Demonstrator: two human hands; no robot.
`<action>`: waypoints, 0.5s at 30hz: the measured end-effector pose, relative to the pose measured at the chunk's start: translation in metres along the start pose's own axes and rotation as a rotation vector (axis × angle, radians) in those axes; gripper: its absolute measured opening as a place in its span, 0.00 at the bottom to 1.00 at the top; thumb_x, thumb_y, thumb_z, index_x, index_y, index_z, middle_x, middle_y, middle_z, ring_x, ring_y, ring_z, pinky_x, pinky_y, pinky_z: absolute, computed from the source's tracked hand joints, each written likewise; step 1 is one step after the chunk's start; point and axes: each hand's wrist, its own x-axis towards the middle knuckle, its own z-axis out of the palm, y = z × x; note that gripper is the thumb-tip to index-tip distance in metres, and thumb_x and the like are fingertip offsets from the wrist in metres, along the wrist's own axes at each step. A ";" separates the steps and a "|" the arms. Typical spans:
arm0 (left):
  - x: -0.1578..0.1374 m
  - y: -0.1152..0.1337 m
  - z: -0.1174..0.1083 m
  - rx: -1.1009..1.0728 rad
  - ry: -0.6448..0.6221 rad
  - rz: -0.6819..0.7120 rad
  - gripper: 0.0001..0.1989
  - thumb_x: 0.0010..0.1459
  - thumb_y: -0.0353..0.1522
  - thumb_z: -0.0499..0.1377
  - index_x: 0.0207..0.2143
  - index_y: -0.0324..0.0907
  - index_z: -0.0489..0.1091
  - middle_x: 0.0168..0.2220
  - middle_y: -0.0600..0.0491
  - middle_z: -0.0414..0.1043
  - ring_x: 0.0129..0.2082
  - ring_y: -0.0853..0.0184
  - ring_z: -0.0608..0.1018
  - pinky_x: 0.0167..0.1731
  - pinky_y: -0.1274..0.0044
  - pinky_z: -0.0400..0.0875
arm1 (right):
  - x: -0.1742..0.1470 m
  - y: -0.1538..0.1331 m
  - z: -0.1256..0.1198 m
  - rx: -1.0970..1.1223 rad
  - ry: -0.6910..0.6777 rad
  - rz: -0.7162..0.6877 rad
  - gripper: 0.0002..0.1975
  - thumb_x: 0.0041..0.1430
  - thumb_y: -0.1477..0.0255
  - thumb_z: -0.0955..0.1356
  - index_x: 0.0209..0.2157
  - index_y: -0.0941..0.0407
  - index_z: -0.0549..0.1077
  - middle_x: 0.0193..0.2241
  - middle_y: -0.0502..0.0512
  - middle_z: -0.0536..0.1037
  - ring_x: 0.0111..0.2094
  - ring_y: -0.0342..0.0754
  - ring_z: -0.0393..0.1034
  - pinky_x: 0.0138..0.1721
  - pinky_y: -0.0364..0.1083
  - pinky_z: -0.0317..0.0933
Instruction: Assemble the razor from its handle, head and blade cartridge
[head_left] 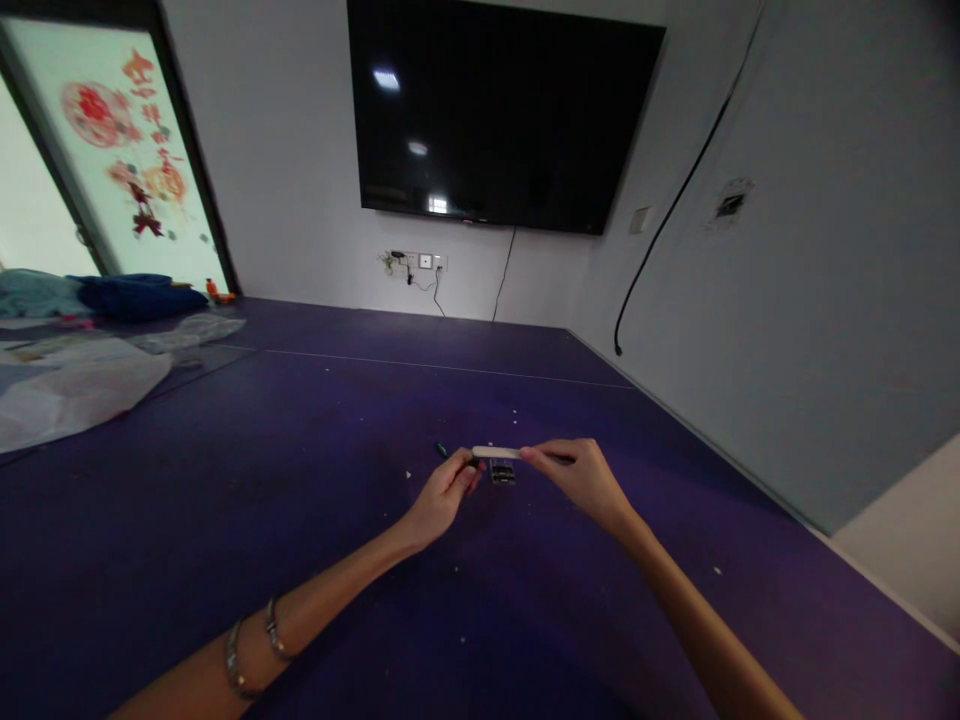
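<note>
Purple surface [315, 450], wall television [502, 110], left hand [441, 495] pinched on dark bit [474, 462], right hand [589, 483] on pale stick [498, 453]

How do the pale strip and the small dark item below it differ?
The pale strip is whitish; the dark item is mostly black.
The pale strip is long and narrow; the dark item is compact.
The right hand grips the pale strip; the dark item lies on the purple surface.

Wall-mounted black television [510, 110]; long hanging cable [673, 205]; dark blue cloth [135, 297] near a red-decorated door [112, 150]
</note>
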 end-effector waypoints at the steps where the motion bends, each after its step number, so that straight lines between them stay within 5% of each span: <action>1: 0.000 0.001 0.000 0.002 0.004 0.002 0.11 0.60 0.37 0.48 0.30 0.40 0.63 0.24 0.57 0.58 0.24 0.72 0.61 0.27 0.79 0.56 | 0.000 0.001 0.001 0.010 -0.020 0.006 0.21 0.51 0.54 0.65 0.27 0.56 0.80 0.19 0.54 0.75 0.20 0.44 0.62 0.22 0.43 0.50; 5: 0.000 0.002 0.002 -0.014 0.011 -0.009 0.10 0.60 0.36 0.47 0.33 0.39 0.64 0.25 0.56 0.58 0.25 0.72 0.62 0.27 0.79 0.56 | 0.001 0.004 0.002 0.007 0.053 0.062 0.22 0.51 0.54 0.64 0.25 0.58 0.79 0.16 0.51 0.69 0.19 0.42 0.57 0.20 0.42 0.46; 15: -0.001 0.000 0.002 -0.069 0.032 -0.022 0.11 0.60 0.37 0.49 0.34 0.40 0.64 0.24 0.57 0.59 0.24 0.72 0.62 0.26 0.79 0.56 | 0.001 0.006 -0.002 0.084 -0.037 0.067 0.22 0.50 0.54 0.65 0.23 0.58 0.77 0.15 0.49 0.62 0.18 0.39 0.50 0.19 0.42 0.41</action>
